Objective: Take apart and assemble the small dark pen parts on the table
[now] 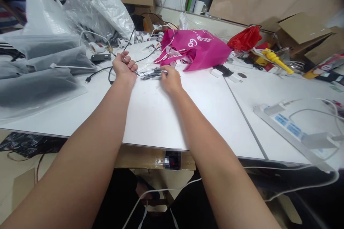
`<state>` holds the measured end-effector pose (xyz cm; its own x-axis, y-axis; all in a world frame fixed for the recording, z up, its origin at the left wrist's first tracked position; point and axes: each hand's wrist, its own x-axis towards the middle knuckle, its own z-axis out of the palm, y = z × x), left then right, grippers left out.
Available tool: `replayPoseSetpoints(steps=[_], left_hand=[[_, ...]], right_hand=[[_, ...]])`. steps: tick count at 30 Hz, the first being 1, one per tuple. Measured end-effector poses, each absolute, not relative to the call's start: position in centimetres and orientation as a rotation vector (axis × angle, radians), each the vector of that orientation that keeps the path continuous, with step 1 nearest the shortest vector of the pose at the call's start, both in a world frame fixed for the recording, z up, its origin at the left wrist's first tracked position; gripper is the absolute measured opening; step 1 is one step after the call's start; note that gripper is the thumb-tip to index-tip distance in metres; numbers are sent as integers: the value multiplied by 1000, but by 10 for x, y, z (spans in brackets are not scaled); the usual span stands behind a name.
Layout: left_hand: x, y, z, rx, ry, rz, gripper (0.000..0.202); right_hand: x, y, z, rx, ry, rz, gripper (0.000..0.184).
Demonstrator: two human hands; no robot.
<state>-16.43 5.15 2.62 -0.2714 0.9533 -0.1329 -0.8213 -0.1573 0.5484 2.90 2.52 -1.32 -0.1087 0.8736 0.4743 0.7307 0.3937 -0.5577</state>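
My left hand (pixel 125 67) is turned palm up above the white table, its fingers curled round what looks like a pen; only a slim dark tip shows beside the wrist. Close to its right lies a loose bunch of pens (pixel 151 74), grey, black and clear, side by side on the table. My right hand (pixel 172 79) has its thumb and fingers closed on the right-hand ends of these pens. How many it grips is hidden by the fingers. A black cable (pixel 98 74) with a USB plug runs just left of my left hand.
Behind the pens stands a pink bag (pixel 200 52). Grey plastic pouches (pixel 40 89) cover the left side, near a black adapter (pixel 100 57). A power strip (pixel 290 127) lies at right, with a red bag (pixel 245 38) and cartons (pixel 303 30) farther back. The table's front edge crosses below my forearms.
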Motion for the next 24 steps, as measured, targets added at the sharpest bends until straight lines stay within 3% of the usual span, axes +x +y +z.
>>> replayPoseSetpoints(steps=[5,12,19,24], left_hand=[[-153,48,30,278,671,1740,37],[-147,50,28,333,695,1798,36],[-152,55,22,501,779,1772,47],[-149,45,30,472,856,1816,41]], right_hand=[[2,18,-12,-1300,-2241,106,29],[-10,8,-7,-1419,-2308,-30,45],[-8,1,-3,-1321,-2436,-120,45],[-11,-4,4,-1275,-2421,-123,47]])
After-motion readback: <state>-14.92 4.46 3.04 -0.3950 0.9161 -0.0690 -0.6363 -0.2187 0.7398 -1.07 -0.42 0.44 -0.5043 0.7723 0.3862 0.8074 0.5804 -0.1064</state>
